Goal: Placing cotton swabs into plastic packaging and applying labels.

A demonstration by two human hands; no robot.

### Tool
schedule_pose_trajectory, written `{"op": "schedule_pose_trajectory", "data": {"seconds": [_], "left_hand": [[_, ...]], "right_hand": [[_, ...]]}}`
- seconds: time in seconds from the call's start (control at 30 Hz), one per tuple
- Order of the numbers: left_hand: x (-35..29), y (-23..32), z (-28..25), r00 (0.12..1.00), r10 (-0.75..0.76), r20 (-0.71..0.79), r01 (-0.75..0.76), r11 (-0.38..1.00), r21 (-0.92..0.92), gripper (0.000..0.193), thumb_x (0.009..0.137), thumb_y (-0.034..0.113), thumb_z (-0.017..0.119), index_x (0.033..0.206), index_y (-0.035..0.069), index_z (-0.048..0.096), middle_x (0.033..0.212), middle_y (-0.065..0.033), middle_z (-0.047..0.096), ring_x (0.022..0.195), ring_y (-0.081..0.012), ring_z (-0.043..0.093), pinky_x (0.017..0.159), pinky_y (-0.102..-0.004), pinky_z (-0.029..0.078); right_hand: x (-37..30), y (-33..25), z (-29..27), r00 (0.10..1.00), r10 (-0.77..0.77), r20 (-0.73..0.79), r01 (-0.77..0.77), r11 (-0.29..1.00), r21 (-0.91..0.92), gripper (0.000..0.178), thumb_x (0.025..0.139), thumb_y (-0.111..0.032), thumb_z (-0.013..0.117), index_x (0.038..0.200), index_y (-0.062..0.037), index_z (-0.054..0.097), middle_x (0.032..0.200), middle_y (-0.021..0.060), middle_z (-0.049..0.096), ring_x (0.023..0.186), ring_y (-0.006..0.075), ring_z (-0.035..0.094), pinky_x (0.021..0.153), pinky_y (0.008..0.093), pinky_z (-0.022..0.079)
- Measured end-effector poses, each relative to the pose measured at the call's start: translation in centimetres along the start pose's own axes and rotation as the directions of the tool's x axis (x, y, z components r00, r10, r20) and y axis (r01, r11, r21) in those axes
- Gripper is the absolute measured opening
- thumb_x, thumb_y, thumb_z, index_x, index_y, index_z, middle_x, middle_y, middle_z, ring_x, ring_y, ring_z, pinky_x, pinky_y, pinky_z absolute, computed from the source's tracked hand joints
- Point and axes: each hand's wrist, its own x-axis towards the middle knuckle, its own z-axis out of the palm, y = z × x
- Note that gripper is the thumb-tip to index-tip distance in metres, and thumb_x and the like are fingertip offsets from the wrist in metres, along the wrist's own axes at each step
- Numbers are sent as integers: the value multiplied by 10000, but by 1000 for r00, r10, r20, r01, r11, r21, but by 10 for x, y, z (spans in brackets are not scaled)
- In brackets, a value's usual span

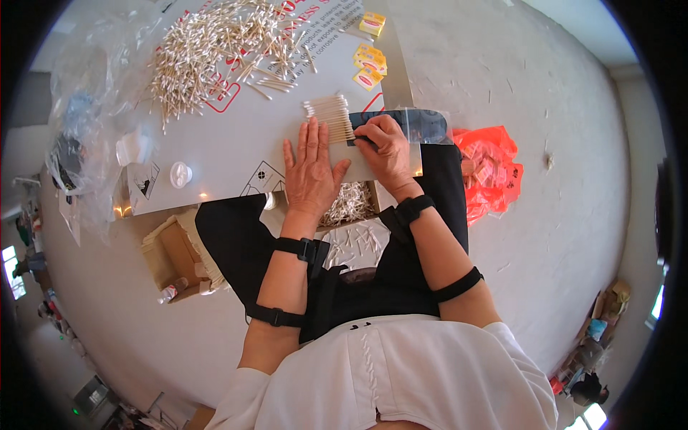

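Note:
A row of cotton swabs [330,115] lies side by side on the grey printed board [251,154] in front of me. My left hand [313,168] rests flat with its fingers stretched out, the fingertips at the near left edge of the row. At the row's right end, my right hand [388,154] has its thumb and fingers pressed together; a small dark thing shows by the fingertips, too hidden to name. Just beyond that hand lies a dark blue strip [430,127] with clear plastic over it. A large loose heap of cotton swabs [208,57] covers the board's far left.
Small yellow packets [369,68] lie at the far right of the board. A white round tub [180,174] stands near its front edge. Below are a box of cotton swabs [351,202], an open cardboard box [172,247] and a red plastic bag [505,154]. Clear plastic [100,79] hangs at left.

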Motion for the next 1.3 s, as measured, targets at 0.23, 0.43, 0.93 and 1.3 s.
{"op": "schedule_pose_trajectory", "data": {"seconds": [0.23, 0.43, 0.93, 1.3], "left_hand": [[1, 0, 0, 1000, -3, -1, 3, 1000, 23, 803, 893, 466, 589, 1507, 44, 289, 1598, -114, 217, 1476, -260, 204, 1182, -530, 134], [1, 0, -1, 1000, -3, 1, 3, 1000, 25, 798, 900, 474, 579, 1502, 33, 295, 1596, -118, 222, 1473, -259, 213, 1182, -529, 134], [1, 1, -1, 1000, -13, 7, 13, 1000, -5, 785, 916, 462, 554, 1521, 57, 261, 1600, -115, 215, 1472, -265, 217, 1181, -535, 128], [2, 1, -3, 1000, -16, 18, 16, 1000, -16, 783, 912, 441, 565, 1514, 39, 268, 1599, -124, 215, 1471, -272, 215, 1181, -535, 131]], "right_hand": [[2, -5, 0, 1000, -18, 5, 18, 998, -62, 161, 719, -86, 743, 873, -91, 695, 891, 68, 594, 892, 276, 601, 764, 378, 507], [1, -3, -3, 996, -66, 67, 73, 993, -93, 174, 715, -107, 744, 879, -97, 688, 885, 70, 594, 897, 286, 598, 769, 392, 509], [9, -4, 5, 999, -31, -21, 29, 993, -118, 107, 760, -119, 723, 865, -105, 708, 841, 60, 610, 850, 276, 611, 725, 391, 513], [16, -4, 8, 997, -15, -76, 7, 994, -105, 115, 774, -112, 715, 890, -111, 710, 840, 61, 619, 850, 278, 620, 726, 390, 517]]}}
